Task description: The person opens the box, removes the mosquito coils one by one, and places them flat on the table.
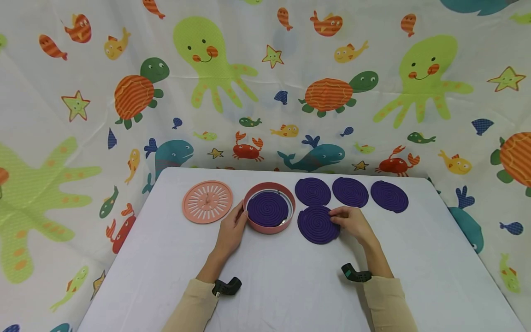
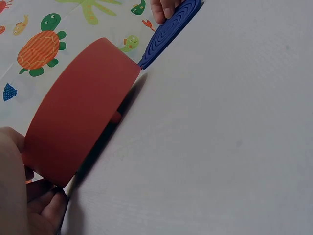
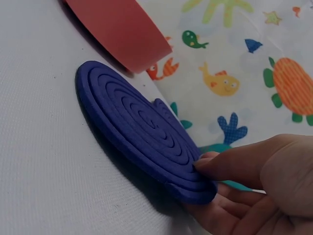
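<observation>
My left hand (image 1: 231,229) grips the side of a round pink mosquito coil holder (image 1: 268,229). In the left wrist view its thumb lies near the upper edge of the wall (image 2: 80,103) and the fingers reach to the lower edge. A purple mosquito coil (image 1: 267,208) lies inside the holder, within its pale metal inner rim. To the right, my right hand (image 1: 351,222) pinches another purple coil (image 1: 317,224) by its right edge. In the right wrist view the thumb presses on top of this coil (image 3: 146,127), fingers underneath, and a shadow shows below it.
Behind the held coil, more purple coils, one on the left (image 1: 313,191), one in the middle (image 1: 350,192) and one on the right (image 1: 389,196), lie in a row. A pink slotted lid (image 1: 207,202) rests left of the holder on the white table (image 1: 286,281). A patterned curtain (image 1: 265,92) hangs behind.
</observation>
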Action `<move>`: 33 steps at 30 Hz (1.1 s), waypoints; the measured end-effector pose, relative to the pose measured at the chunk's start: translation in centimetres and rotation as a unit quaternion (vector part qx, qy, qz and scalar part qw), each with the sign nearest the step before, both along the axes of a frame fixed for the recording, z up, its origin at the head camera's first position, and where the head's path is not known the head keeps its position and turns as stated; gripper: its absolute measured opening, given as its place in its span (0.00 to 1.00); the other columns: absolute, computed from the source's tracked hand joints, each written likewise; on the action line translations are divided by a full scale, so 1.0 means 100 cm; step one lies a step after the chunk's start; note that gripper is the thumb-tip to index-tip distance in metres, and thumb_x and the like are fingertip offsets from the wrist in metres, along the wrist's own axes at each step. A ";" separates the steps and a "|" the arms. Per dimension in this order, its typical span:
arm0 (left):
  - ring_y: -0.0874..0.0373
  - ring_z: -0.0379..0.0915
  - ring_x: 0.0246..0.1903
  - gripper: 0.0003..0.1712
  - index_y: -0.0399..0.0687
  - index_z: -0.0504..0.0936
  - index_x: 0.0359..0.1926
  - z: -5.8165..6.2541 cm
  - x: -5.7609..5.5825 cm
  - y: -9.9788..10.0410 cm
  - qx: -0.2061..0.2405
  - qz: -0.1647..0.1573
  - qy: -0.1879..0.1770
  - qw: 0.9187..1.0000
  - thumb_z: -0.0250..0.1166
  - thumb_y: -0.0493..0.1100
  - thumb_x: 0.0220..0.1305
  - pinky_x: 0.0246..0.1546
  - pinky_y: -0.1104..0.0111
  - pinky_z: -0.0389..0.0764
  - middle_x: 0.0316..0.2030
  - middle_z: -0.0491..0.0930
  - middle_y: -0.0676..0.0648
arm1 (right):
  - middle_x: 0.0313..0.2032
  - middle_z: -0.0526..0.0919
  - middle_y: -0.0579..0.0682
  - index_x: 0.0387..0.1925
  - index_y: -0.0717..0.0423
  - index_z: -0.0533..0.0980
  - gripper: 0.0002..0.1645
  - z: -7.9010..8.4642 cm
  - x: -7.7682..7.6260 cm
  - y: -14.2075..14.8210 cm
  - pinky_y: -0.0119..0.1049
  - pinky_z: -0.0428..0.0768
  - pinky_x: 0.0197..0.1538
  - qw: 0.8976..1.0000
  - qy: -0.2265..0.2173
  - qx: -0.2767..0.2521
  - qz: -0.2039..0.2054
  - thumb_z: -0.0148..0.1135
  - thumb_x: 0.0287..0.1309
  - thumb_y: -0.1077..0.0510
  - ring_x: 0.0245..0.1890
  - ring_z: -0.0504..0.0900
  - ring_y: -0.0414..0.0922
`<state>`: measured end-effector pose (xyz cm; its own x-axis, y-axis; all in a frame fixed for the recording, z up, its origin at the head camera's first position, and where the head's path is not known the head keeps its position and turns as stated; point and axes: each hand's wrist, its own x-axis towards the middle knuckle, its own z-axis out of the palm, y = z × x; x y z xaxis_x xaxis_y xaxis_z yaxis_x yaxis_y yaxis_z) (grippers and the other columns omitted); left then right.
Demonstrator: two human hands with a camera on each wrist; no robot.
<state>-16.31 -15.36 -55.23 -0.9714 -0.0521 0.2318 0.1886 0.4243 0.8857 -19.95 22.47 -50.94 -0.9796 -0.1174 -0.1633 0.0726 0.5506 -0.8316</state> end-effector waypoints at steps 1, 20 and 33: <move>0.56 0.67 0.70 0.28 0.44 0.68 0.73 0.000 0.000 0.000 -0.001 0.000 0.000 1.000 0.54 0.49 0.77 0.70 0.62 0.70 0.69 0.72 0.45 | 0.40 0.86 0.54 0.49 0.66 0.82 0.14 0.000 0.000 0.000 0.27 0.75 0.33 1.000 0.001 0.004 0.000 0.65 0.62 0.63 0.34 0.75 0.39; 0.54 0.68 0.69 0.29 0.45 0.68 0.73 0.000 -0.001 0.000 -0.002 0.001 -0.005 1.000 0.53 0.50 0.77 0.70 0.60 0.71 0.69 0.72 0.45 | 0.41 0.88 0.60 0.45 0.63 0.82 0.12 0.016 0.006 -0.005 0.32 0.78 0.34 0.989 0.072 0.131 0.006 0.62 0.64 0.61 0.37 0.84 0.49; 0.54 0.68 0.69 0.29 0.45 0.67 0.73 0.000 -0.002 0.000 0.006 -0.002 -0.012 1.000 0.53 0.50 0.77 0.70 0.61 0.71 0.69 0.72 0.45 | 0.38 0.87 0.60 0.45 0.65 0.82 0.13 0.013 0.005 -0.003 0.32 0.79 0.34 0.987 0.078 0.138 0.002 0.61 0.64 0.61 0.34 0.84 0.46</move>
